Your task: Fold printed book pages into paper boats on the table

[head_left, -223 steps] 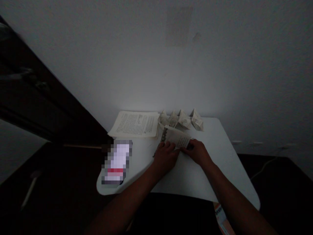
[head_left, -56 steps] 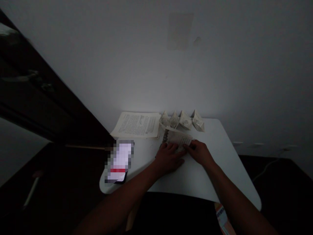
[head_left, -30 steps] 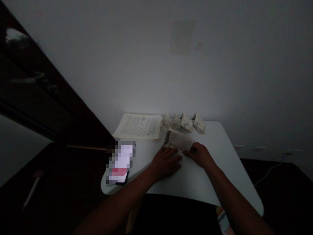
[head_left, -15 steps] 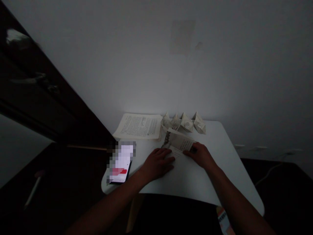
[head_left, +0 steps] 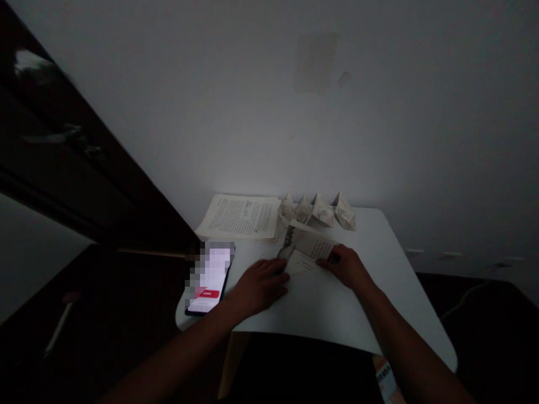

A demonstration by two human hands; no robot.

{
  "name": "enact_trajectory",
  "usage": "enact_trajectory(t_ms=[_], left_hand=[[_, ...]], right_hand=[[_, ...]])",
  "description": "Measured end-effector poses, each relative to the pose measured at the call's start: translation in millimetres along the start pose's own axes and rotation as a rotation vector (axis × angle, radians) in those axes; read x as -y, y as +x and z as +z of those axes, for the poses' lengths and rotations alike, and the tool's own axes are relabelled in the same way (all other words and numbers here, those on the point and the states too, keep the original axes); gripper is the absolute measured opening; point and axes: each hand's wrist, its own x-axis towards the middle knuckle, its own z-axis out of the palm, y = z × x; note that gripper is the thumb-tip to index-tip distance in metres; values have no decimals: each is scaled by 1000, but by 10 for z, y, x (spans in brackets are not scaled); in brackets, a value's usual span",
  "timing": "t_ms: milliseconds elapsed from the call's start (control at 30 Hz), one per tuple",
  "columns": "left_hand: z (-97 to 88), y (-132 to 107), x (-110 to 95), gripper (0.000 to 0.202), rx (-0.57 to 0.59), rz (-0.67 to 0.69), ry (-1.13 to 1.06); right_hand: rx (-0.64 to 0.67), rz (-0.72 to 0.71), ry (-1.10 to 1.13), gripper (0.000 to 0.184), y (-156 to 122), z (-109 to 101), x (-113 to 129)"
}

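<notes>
A printed sheet of paper (head_left: 309, 242), partly folded, lies on the white table between my hands. Its near corner is turned over into a triangular flap, and a dark picture shows along its left edge. My right hand (head_left: 346, 265) pinches the sheet's right edge between thumb and fingers. At the lower left of the sheet rests my left hand (head_left: 264, 285), palm down, fingers stretched out and fingertips touching the paper's edge. Just beyond the sheet stand several folded paper boats (head_left: 323, 212) in a row against the wall.
A stack of printed pages (head_left: 242, 216) lies at the back left of the white table (head_left: 337, 314). Nearer, a phone (head_left: 210, 280) with a lit screen sits at the left edge. A dark door (head_left: 76, 140) stands to the left, and the wall (head_left: 252, 112) rises behind the table.
My left hand has slid left and slightly down, uncovering more of the folded flap. My right hand keeps its hold on the paper's right side.
</notes>
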Motion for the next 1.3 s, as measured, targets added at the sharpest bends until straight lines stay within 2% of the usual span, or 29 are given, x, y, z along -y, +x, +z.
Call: enact_trajectory(t_ms=[367,600,867,967,1067,1200,1300], left_hand=[[-148,-73,33,25,81,-36,-11],[-202,-56,35,22,80,-17,-52],[-198,1,23,21,66,-77,-85],[-96,44,18,20,-6,-138,-85],[39,90,22,16,-143,-267,-117],[160,174,14,37,-314,-449,-231],[192,248,-25,52,-399,-583,-365]], right_hand=[[-3,-2,-33,31,2,-2,16],[-4,3,-53,32,3,-9,24],[-16,-43,-22,27,-6,-7,12],[-21,-65,-7,26,-18,-16,14],[-32,-66,38,27,-30,-32,21],[-21,-17,211,30,-43,-33,7],[-20,62,323,32,-56,-15,-17]])
